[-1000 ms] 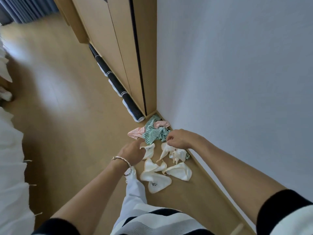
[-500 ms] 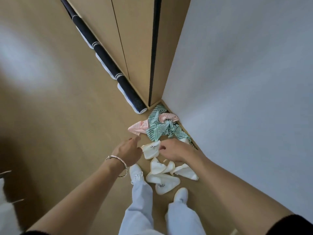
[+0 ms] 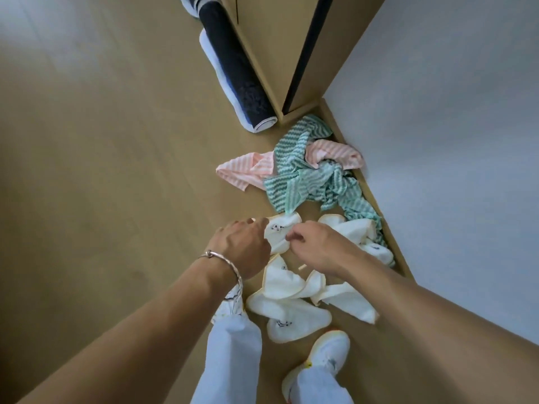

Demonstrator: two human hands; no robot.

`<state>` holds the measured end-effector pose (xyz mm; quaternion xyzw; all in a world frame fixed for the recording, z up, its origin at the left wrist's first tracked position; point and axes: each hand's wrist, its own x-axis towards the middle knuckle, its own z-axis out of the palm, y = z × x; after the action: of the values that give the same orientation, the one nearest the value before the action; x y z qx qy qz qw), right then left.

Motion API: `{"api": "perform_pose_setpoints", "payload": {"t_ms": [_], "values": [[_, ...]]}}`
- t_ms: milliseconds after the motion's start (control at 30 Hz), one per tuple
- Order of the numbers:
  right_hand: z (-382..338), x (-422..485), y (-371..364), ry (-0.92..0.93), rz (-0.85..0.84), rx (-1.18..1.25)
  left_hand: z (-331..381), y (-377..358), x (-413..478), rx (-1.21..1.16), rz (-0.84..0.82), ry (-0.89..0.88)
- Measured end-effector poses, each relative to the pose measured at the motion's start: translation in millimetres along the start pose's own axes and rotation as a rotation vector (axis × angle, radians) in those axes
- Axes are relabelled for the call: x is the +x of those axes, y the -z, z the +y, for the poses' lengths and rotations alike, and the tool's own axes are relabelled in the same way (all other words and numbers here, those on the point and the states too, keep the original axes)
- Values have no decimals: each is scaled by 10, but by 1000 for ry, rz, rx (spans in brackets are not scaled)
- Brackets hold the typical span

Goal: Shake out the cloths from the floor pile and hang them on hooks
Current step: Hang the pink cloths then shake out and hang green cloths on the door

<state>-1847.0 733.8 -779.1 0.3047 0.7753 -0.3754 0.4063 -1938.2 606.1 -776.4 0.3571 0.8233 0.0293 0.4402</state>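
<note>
A pile of cloths lies on the wooden floor in the corner by the wall. Green striped cloths (image 3: 309, 176) and pink striped ones (image 3: 248, 170) are at the far side. Several small white cloths (image 3: 288, 287) with yellow trim lie nearer my feet. Both hands meet on one white cloth (image 3: 281, 228) with a small dark print. My left hand (image 3: 242, 246), with a silver bracelet on the wrist, grips its left edge. My right hand (image 3: 315, 246) pinches its right edge. No hooks are in view.
A rolled dark mat (image 3: 236, 71) lies along the base of a wooden cabinet (image 3: 271, 39). A white wall (image 3: 452, 141) with a wooden skirting board runs along the right. My legs and white shoes (image 3: 326, 357) stand just below the pile.
My head has tipped further down and closer to the pile. Both hands came together from apart and now hold the same white cloth.
</note>
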Motion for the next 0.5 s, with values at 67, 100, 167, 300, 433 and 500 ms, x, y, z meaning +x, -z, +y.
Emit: {"api": "perform_pose_setpoints", "payload": {"t_ms": [67, 100, 167, 300, 433, 500], "values": [[131, 340, -171, -9, -12, 11, -195, -237, 200, 19, -21, 18], [191, 502, -246, -9, -20, 11, -290, -342, 299, 31, -27, 27], [292, 819, -366, -6, -30, 3, -452, -510, 492, 33, -28, 44], [398, 1322, -480, 3, 7, -16, -640, -737, 846, 26, -16, 60], [448, 1767, -540, 44, 9, -67, -736, -930, 1185, 39, 0, 67], [450, 1969, -555, 51, 31, -70, -772, -1002, 1309, 57, 12, 63]]}}
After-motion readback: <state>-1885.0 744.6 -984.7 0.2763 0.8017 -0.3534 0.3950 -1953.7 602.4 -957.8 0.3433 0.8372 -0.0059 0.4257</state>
